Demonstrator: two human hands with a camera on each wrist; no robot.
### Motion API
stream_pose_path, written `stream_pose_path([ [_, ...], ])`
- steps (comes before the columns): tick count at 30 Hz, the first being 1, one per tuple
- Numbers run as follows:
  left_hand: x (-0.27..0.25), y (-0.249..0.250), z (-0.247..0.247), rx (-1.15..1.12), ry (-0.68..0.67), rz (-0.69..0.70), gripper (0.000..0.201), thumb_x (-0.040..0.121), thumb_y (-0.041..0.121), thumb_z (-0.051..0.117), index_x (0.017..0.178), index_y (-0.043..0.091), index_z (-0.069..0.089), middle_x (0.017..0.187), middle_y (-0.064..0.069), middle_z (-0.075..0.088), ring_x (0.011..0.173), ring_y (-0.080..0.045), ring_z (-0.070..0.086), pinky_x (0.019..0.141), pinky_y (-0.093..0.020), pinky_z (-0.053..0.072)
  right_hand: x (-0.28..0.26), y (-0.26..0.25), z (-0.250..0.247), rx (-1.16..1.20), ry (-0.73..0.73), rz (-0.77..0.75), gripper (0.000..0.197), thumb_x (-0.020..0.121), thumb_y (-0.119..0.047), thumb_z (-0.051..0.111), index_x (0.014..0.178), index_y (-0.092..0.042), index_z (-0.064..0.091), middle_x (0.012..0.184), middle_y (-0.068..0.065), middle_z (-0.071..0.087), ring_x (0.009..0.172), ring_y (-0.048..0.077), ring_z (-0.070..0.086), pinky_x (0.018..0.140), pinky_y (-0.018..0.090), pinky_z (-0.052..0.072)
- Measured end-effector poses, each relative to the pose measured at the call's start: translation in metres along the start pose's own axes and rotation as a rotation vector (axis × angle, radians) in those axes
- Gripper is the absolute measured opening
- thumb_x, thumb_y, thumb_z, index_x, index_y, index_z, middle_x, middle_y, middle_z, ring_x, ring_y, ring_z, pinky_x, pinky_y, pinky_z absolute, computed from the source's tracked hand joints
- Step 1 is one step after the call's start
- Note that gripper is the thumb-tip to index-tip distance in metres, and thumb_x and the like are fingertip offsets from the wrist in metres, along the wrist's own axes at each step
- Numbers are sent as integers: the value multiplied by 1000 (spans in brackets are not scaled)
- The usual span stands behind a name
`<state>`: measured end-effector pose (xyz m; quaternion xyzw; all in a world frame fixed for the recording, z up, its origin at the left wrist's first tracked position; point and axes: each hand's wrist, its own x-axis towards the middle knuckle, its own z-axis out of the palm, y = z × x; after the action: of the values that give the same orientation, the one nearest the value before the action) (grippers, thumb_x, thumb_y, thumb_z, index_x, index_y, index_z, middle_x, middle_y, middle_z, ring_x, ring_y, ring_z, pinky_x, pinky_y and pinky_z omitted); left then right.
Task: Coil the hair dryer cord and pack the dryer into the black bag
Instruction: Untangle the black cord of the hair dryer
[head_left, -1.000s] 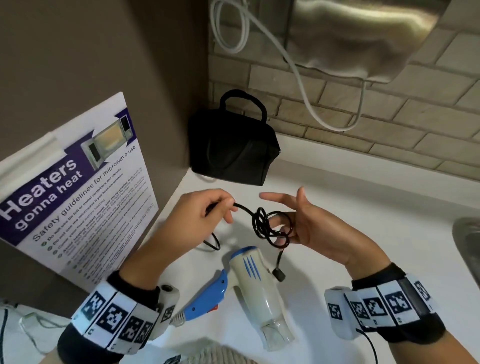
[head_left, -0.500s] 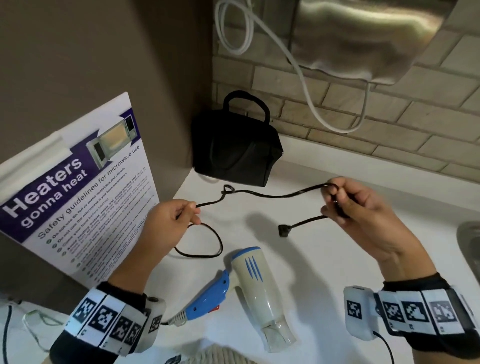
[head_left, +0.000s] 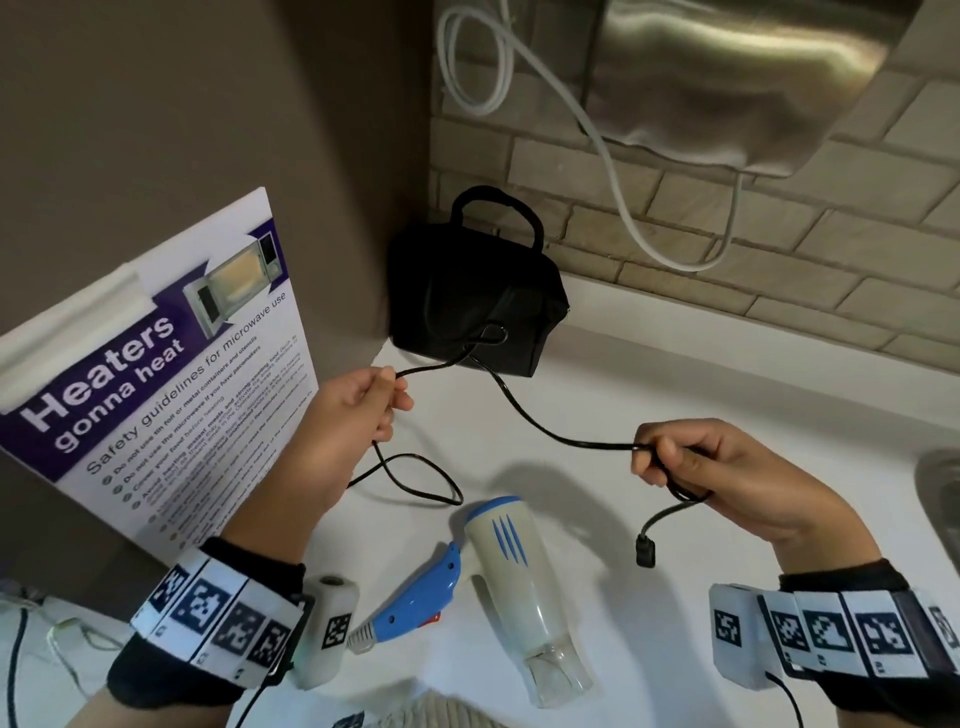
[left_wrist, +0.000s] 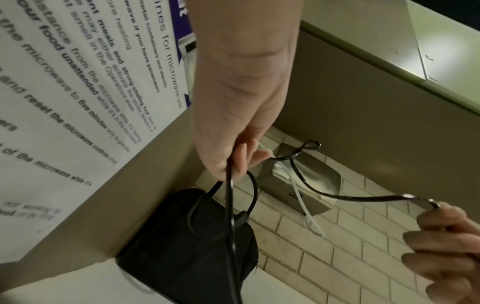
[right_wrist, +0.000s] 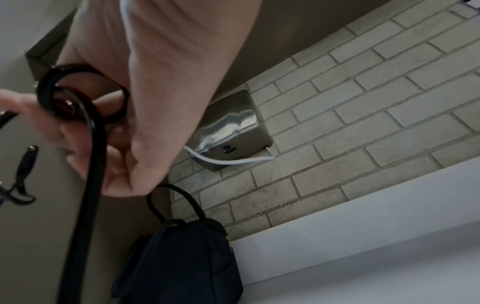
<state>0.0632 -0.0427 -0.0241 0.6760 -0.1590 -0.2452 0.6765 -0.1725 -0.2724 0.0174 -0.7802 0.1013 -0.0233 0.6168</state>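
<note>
Your left hand (head_left: 358, 415) pinches the cord (head_left: 524, 415) near its dryer end; your right hand (head_left: 696, 467) is curled round it near the plug (head_left: 645, 552), which dangles at 6 o'clock below that fist. The slack between them sags, long axis running 9 to 3, with one small kink at 12. The dryer (head_left: 514, 577) lies on the counter (head_left: 727, 364) between your wrists, nozzle toward you. The bag (head_left: 467, 296) sits at 12, nearer your left hand. One cord, one dryer, one bag.
</note>
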Motion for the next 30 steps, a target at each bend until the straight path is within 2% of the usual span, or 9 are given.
stream_pose_path([
  [2, -1, 6, 4, -82, -17, -11, 27, 101, 19, 41, 81, 11, 57, 63, 3, 50, 49, -4, 34, 45, -14, 30, 4, -5, 4, -118, -58, 37, 24, 89, -30, 58, 84, -14, 75, 73, 0, 58, 74, 13, 52, 74, 19, 40],
  [5, -9, 22, 7, -246, -114, 15, 28, 101, 19, 39, 80, 11, 55, 59, 4, 43, 48, -3, 31, 44, -14, 29, 14, 1, 8, -292, -63, 176, 17, 91, -14, 61, 85, -17, 76, 86, -3, 68, 81, 14, 60, 79, 24, 44],
  [8, -24, 42, 7, -207, -219, 139, 34, 100, 22, 38, 74, 16, 58, 55, 8, 45, 49, -6, 28, 47, -15, 30, 28, 14, 14, -386, 84, 296, 18, 89, -21, 61, 81, -25, 77, 86, -3, 72, 83, 18, 63, 75, 29, 47],
  [11, -38, 60, 4, -180, -242, 217, 39, 97, 24, 40, 65, 25, 62, 53, 10, 46, 49, -7, 27, 48, -16, 30, 43, 31, 15, -408, 251, 356, 20, 87, -20, 60, 79, -25, 78, 76, -8, 72, 59, 1, 57, 58, 16, 40],
  [14, -49, 71, -2, -92, -220, 269, 35, 95, 31, 46, 64, 27, 61, 51, 9, 47, 48, -8, 30, 53, -24, 29, 57, 48, 14, -439, 382, 355, 19, 87, -22, 62, 76, -23, 78, 71, -11, 73, 58, -11, 58, 64, 16, 43],
  [19, -57, 81, -16, -63, -153, 321, 34, 94, 26, 44, 64, 24, 61, 47, 9, 47, 46, -6, 34, 51, -17, 36, 70, 65, 5, -644, 531, 297, 21, 90, -25, 60, 80, -17, 77, 67, -9, 69, 58, 0, 56, 65, 22, 46],
  [22, -63, 87, -22, -95, -132, 305, 35, 92, 28, 45, 61, 24, 62, 46, 10, 45, 45, -6, 31, 47, -14, 33, 72, 72, -2, -604, 635, 271, 22, 90, -24, 58, 82, -15, 77, 79, 1, 75, 65, 16, 65, 71, 33, 53],
  [26, -72, 89, -10, -115, -154, 293, 29, 88, 28, 46, 65, 21, 62, 46, 10, 45, 43, -6, 27, 44, -15, 29, 80, 83, 1, -685, 600, 289, 21, 90, -26, 60, 81, -16, 76, 79, 5, 75, 67, 22, 66, 65, 29, 45],
  [30, -66, 78, 4, -50, -134, 253, 29, 97, 21, 43, 77, 12, 61, 50, 5, 51, 41, -6, 29, 43, -15, 30, 84, 85, -1, -635, 515, 310, 22, 91, -26, 59, 91, -13, 76, 93, 5, 75, 90, 23, 65, 73, 29, 44],
])
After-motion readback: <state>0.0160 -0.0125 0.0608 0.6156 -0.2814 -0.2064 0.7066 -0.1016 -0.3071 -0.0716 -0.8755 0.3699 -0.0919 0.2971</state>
